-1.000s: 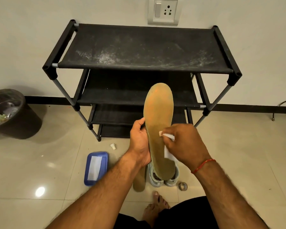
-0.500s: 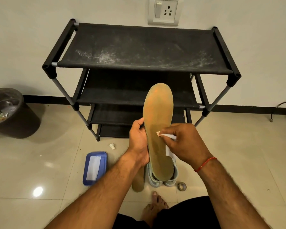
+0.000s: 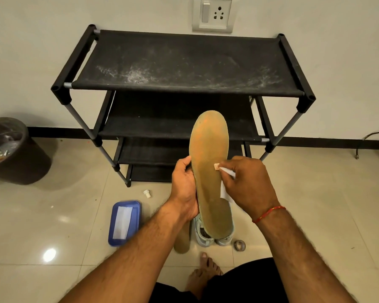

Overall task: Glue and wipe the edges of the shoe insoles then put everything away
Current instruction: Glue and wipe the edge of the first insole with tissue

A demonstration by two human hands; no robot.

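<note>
My left hand point(image 3: 183, 184) grips the left edge of a tan insole point(image 3: 209, 154) held upright in front of me. My right hand point(image 3: 247, 182) pinches a white glue tube point(image 3: 224, 171) whose pale nozzle touches the insole's middle. A second tan insole point(image 3: 181, 244) lies on the floor below my left wrist, mostly hidden. A pair of pale blue shoes point(image 3: 206, 238) stands behind the held insole's heel. The tube's white cap point(image 3: 147, 193) lies on the tiles.
A black three-tier shoe rack point(image 3: 184, 62) stands against the wall ahead. A blue box of white wipes point(image 3: 124, 223) lies on the floor at left, a dark waste bin point(image 3: 13, 154) at far left, a small tape roll point(image 3: 239, 245) near my bare foot point(image 3: 202, 274).
My right hand with the tube has slid slightly up the insole. The insole and left hand stay almost still.
</note>
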